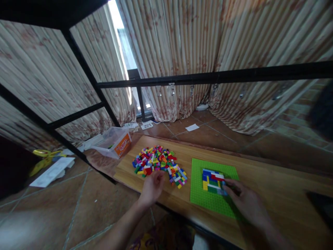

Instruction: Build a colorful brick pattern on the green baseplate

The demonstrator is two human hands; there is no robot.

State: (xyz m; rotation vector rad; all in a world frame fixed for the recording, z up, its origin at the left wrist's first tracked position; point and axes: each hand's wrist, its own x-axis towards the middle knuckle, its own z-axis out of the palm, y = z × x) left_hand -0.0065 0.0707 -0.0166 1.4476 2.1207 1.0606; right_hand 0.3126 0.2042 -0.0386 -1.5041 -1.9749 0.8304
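Note:
A green baseplate [200,198] lies on the wooden bench and carries a low block of toy bricks [213,187] in blue, yellow, white, red and green. My right hand [244,199] reaches over the plate from the right, thumb and fingers pinched at the right edge of this build, on a brick there that is partly hidden. Left of the plate spreads a heap of loose toy bricks [156,158] in many colours. At the heap's near edge is my left hand [154,185], its fingers curled closed; whatever they hold is hidden.
A clear plastic tub [105,140] with an orange label stands beyond the bench's left end [125,170]. Black metal bars [182,80] cross behind the bench, before striped curtains [177,41]. A dark flat object [321,205] lies at the right. Paper [192,127] rests on the tiled floor.

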